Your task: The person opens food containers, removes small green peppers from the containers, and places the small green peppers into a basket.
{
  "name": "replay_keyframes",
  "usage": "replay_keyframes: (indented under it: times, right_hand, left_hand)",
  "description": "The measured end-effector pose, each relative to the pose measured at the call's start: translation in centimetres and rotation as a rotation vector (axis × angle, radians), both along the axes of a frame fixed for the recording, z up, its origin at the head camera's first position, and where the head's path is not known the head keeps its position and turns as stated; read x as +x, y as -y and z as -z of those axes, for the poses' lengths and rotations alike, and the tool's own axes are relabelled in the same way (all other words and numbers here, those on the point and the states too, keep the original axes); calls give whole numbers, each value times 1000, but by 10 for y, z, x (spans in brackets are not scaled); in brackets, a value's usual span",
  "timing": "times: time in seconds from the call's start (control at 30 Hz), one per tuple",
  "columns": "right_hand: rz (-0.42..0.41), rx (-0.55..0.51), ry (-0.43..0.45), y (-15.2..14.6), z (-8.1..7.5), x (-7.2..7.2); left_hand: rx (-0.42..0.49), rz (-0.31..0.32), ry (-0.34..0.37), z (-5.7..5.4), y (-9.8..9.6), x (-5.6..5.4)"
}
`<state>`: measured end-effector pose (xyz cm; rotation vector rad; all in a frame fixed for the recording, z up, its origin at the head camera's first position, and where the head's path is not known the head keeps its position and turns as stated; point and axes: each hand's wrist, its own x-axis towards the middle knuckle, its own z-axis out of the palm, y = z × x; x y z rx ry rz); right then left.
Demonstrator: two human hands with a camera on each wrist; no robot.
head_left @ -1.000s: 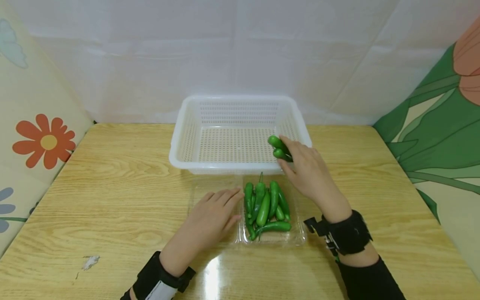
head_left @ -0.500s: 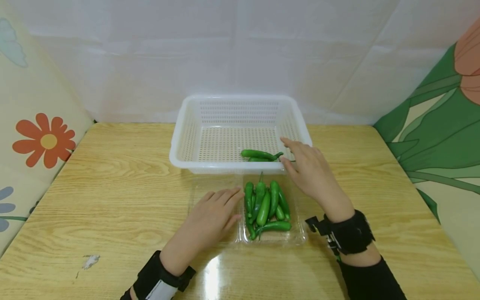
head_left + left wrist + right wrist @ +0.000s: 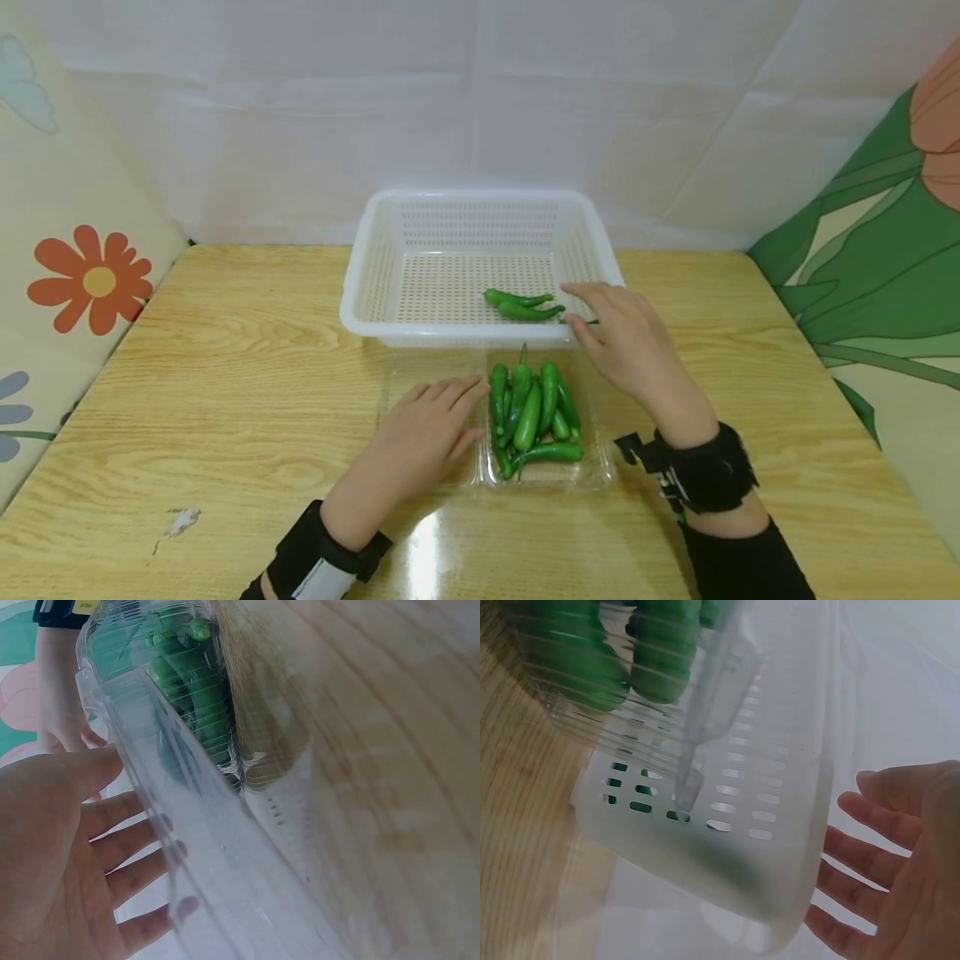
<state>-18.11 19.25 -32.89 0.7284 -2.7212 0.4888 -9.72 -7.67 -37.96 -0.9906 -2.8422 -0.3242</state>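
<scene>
Two green chili peppers (image 3: 528, 312) lie on the floor of the white slotted basket (image 3: 480, 331), near its front wall. Beside them my right hand (image 3: 633, 342) hovers at the basket's front right corner, fingers spread and holding nothing; a thin green stem shows by its thumb. In front of the basket, a clear plastic clamshell box (image 3: 597, 477) holds several more green chili peppers (image 3: 531, 417). My left hand (image 3: 427, 429) rests at the box's opened lid, fingertips near the hinge side. The left wrist view shows its loosely extended fingers (image 3: 124, 844) at the clear lid edge (image 3: 154, 814).
All of this stands on a wood-grain table (image 3: 247, 367). A white cloth (image 3: 465, 100) hangs behind the basket, and patterned panels (image 3: 877, 275) flank the table. A pale worn patch (image 3: 182, 522) marks the tabletop at front left.
My right hand has let go of the green chili peppers, which dropped into the basket and settled there. It has since drawn back slightly to the right. My left hand has stayed in place.
</scene>
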Motion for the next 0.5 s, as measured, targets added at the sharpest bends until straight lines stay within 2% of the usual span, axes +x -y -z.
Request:
replay_keyframes:
  times: [0.17,0.5]
  right_hand:
    - [-28,-15,-53,1,-4,3]
    - [-158,-169,-195,3,-11,11]
  left_hand:
    - [1,0,1,0,0,0]
    - [10,4,-7,0,0,0]
